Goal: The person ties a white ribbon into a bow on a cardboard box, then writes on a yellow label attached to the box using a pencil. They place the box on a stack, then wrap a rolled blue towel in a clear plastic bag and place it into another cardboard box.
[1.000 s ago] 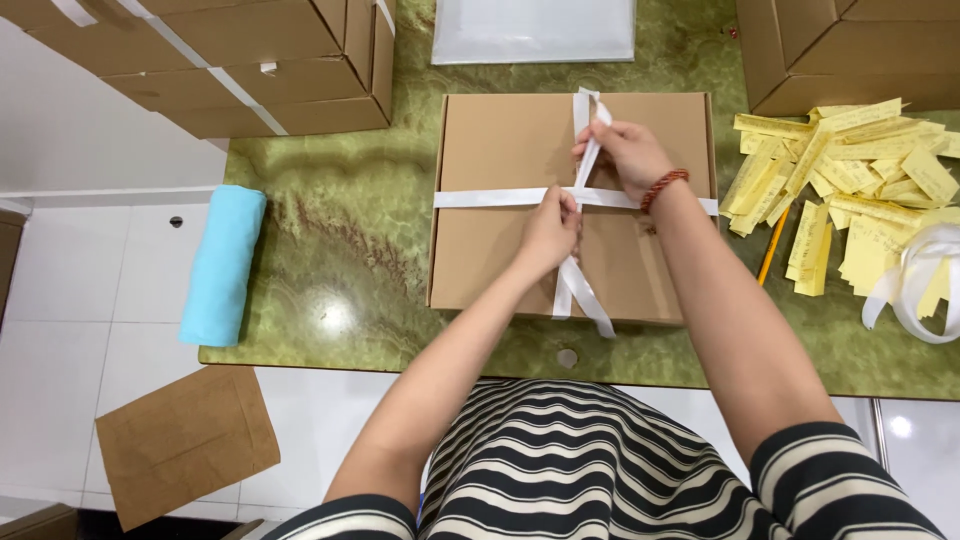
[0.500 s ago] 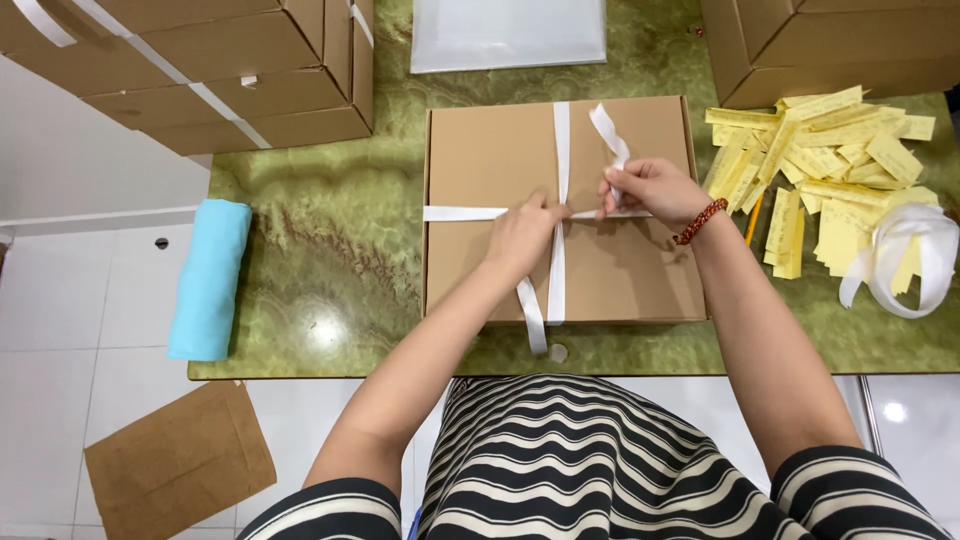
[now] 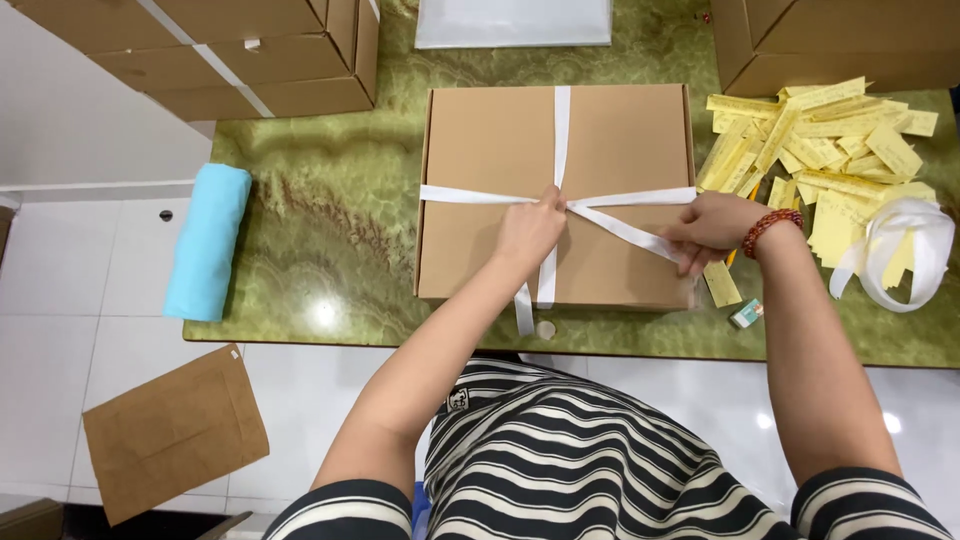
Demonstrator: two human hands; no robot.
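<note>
Cloth in a blue roll is lying at the green counter's left edge, while the left hand is pinching the white ribbon crossing on the cardboard box and the right hand is gripping a ribbon tail beside yellow paper slips.

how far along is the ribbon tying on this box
Done: the white ribbon already crosses the closed cardboard box lengthwise and sideways. In hand: the left hand pins the crossing at the middle, while the right hand pulls one ribbon end taut toward the box's right edge. Left: no knot or bow shows yet, and a loose tail hangs over the near edge.
</note>
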